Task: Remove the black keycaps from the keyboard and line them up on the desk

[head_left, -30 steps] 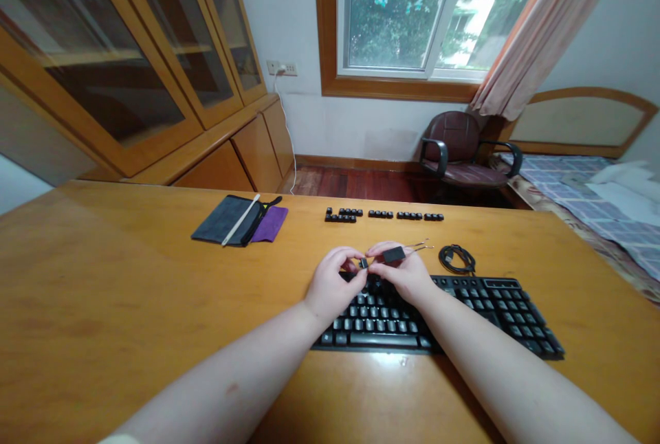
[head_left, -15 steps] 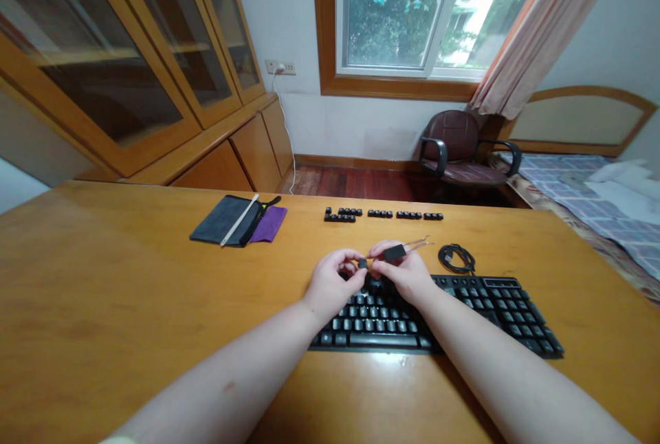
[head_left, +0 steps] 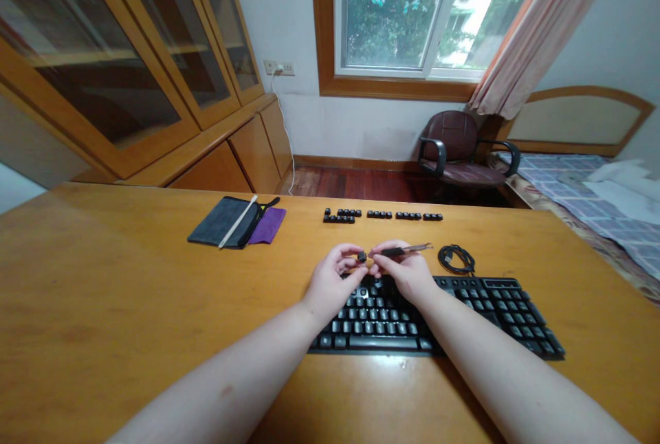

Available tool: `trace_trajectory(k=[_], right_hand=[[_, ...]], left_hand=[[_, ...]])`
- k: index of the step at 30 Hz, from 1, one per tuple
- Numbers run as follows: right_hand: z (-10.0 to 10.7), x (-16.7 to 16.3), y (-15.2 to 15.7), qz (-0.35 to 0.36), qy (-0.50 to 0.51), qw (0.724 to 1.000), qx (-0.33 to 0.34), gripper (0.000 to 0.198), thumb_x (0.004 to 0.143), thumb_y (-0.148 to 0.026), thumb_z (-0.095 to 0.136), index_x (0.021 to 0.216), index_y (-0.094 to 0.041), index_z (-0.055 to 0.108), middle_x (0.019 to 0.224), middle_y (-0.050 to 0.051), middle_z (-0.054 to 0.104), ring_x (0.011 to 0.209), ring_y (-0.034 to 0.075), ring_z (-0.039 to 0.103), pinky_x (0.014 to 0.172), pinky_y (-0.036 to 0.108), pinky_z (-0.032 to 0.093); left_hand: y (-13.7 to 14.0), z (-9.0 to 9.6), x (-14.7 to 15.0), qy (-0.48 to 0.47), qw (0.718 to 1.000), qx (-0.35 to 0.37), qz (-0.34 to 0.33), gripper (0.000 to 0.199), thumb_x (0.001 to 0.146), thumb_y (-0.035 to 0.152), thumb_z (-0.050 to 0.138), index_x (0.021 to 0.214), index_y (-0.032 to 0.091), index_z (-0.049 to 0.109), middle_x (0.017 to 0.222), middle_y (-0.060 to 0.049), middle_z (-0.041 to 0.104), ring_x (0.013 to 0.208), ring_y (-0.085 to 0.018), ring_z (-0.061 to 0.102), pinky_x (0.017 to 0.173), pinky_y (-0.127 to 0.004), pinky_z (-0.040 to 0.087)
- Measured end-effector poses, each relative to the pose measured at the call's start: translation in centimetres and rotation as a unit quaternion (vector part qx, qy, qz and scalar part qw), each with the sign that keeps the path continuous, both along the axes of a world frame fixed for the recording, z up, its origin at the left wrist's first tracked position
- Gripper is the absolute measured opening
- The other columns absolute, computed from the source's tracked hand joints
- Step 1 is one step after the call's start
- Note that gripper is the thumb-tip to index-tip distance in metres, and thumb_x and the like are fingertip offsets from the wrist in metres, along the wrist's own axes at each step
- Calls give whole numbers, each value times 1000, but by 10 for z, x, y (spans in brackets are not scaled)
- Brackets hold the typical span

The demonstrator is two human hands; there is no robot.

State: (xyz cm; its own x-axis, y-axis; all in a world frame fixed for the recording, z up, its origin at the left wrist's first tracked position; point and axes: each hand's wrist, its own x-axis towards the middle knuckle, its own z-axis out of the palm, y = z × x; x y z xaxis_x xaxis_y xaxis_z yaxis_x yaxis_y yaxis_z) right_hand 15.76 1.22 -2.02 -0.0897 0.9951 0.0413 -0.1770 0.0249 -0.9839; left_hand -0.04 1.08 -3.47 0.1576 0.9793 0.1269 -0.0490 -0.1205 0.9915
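Observation:
A small black keycap (head_left: 361, 256) is pinched between the fingers of my left hand (head_left: 336, 274), above the back edge of the black keyboard (head_left: 381, 340). My right hand (head_left: 407, 270) grips a keycap puller (head_left: 394, 251) by its dark handle, with its thin wire prongs pointing right. Both hands are close together, and the puller's near end is beside the keycap. My hands and forearms hide part of the keyboard's upper rows. Beyond them, several loose keycaps (head_left: 339, 219) stand in short rows near the table's far edge.
A dark zip pouch (head_left: 211, 220) with a white stick (head_left: 238, 222) across it lies at the left, beside a purple cloth (head_left: 268, 225). A coiled black cable (head_left: 456, 260) rests behind the keyboard's right half. Past the table stands an office chair (head_left: 454, 145).
The puller has turned in my right hand, so its handle now shows a narrower side. The keycap in my left fingers has risen slightly and tilted.

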Motion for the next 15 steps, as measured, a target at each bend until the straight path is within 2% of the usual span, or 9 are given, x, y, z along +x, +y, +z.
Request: trace_trajectory(k=[3,6,11,13,15], right_hand=[[-2,3,0,22,10,999,25,20,66,-37,73,72,-19,65,74,3,67,63,18,65,62,36,56],[-1,5,-1,38,14,999,36,18,69,-36,71,76,-20,67,84,4,66,67,18,65,65,36,56],[2,3,1,2,-41,997,59,20,74,-39,67,73,-19,67,74,4,65,63,16,62,61,32,55],[2,2,1,-9,-80,994,73,23,74,-41,66,69,-18,67,76,5,65,63,16,61,58,30,53],[-1,2,1,-12,-99,993,69,23,74,-41,66,73,-18,68,77,5,66,61,16,61,54,29,52]], left_hand=[[0,-1,0,-11,1000,-11,-2,30,73,15,65,102,17,57,103,-8,65,94,-16,64,89,-33,51],[1,-1,0,-7,1000,-11,-16,23,75,16,63,97,15,61,97,-7,67,91,-16,65,88,-33,52],[3,-3,-1,4,1000,-10,2,20,74,17,64,94,15,62,94,-7,68,87,-16,66,86,-33,53],[4,-4,-1,14,1000,-20,15,19,73,18,64,92,14,62,90,-6,69,85,-16,66,85,-33,53],[5,-4,-1,18,999,-32,20,19,72,18,65,91,14,63,88,-6,70,83,-16,66,83,-32,53]])
